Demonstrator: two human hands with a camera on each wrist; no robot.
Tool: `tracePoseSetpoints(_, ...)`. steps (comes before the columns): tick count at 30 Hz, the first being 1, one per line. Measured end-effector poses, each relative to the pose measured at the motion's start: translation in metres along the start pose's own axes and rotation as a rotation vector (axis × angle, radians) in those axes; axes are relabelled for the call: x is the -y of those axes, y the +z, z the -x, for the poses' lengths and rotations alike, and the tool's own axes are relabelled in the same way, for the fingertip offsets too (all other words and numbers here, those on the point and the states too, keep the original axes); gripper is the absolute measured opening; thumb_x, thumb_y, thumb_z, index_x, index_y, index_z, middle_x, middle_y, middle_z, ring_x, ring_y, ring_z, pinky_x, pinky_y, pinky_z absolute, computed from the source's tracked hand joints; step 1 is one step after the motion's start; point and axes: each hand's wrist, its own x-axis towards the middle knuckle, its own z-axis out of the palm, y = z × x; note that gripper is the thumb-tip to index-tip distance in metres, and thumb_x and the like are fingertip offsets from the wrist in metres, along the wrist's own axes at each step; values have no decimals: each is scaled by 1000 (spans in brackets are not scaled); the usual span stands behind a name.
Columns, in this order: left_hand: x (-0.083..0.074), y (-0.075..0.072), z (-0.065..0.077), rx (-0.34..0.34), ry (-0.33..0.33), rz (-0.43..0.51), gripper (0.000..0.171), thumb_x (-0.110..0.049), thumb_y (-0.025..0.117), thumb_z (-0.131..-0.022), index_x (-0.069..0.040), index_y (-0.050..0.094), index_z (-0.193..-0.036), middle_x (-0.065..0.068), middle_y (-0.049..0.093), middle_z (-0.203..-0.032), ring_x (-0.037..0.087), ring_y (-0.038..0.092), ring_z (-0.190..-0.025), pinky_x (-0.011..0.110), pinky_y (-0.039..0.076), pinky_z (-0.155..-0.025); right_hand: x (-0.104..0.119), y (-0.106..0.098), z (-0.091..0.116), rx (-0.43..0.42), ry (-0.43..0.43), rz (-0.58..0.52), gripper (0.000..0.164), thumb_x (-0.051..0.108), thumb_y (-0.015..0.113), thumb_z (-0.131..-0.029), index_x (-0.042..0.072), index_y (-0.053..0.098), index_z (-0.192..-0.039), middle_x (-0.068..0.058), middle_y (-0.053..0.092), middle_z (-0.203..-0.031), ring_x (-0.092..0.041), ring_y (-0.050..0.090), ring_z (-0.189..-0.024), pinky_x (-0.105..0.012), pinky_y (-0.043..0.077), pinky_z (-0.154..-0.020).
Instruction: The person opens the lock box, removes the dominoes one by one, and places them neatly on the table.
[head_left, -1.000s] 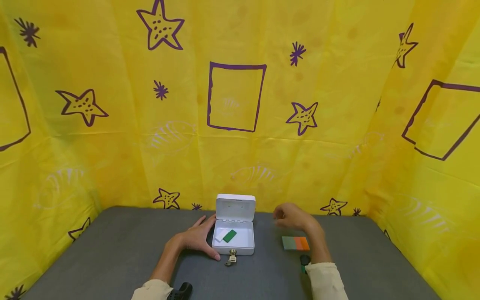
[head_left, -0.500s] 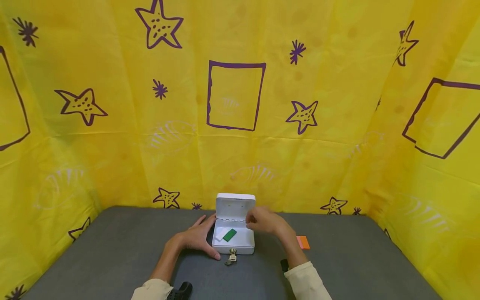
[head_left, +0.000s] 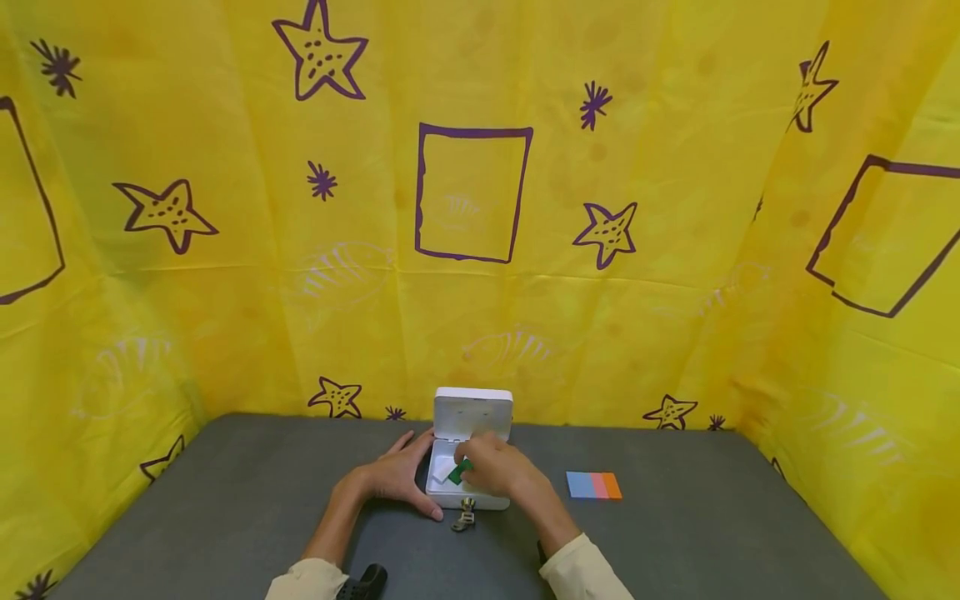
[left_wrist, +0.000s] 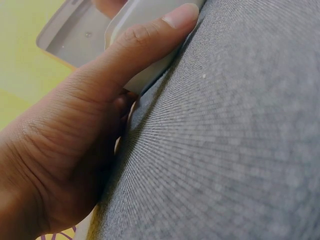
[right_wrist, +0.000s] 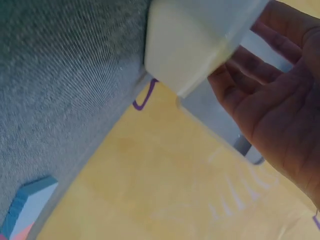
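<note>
A small white metal cash box (head_left: 441, 500) stands on the table with its lid (head_left: 461, 410) raised. Keys (head_left: 465, 522) hang from the lock at its front. My left hand (head_left: 396, 477) grips the box's left side, thumb at the front corner and fingers toward the back; the left wrist view shows the thumb against the wall. Inside the box lie a white flat piece (head_left: 442, 471) and a green rectangular piece (head_left: 457, 472). Over the box, my right hand (head_left: 495, 467) has bent fingers around the green piece. Whether they pinch it is hidden; in the right wrist view the fingertips disappear behind the box.
To the right of the box, a pad of blue, pink and orange strips (head_left: 592, 485) lies on the grey tabletop (head_left: 675, 517). A yellow patterned curtain (head_left: 480, 333) surrounds the table at the back and both sides.
My right hand has swung left from above the coloured pad into the box, uncovering the pad. The left hand and the box have stayed in place.
</note>
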Motion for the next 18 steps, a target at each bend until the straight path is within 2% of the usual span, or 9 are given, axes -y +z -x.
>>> tracePoseSetpoints(4,0,0,-1,-1,7,-5,131,-52,92,-70,-10,15,-167,14,21,-175,50,3,-162,72,3,-130,2,5,-2,22,30,20,18,8,76,-93,7,77,-111,-3,68,-97,-10,53,-83,-23,49,-73)
tracePoseSetpoints(10,1,0,-1,2,9,-1,132,-52,92,-70,-9,14,-168,14,20,-175,49,4,-162,72,3,-130,4,7,-4,64,54,-19,6,10,73,-95,7,77,-98,1,67,-86,-9,49,-74,-22,43,-69)
tracePoseSetpoints(15,-1,0,1,-8,29,2,132,-55,92,-69,-9,15,-167,16,22,-174,48,8,-162,72,1,-129,2,8,-4,35,41,2,7,12,74,-95,8,73,-90,1,64,-78,-8,48,-68,-20,41,-62)
tracePoseSetpoints(18,-1,1,1,-19,52,-3,132,-56,92,-68,-8,18,-166,18,25,-173,48,15,-161,71,1,-129,3,10,-3,1,42,37,12,16,80,-93,8,71,-94,0,63,-81,-8,49,-70,-21,42,-62)
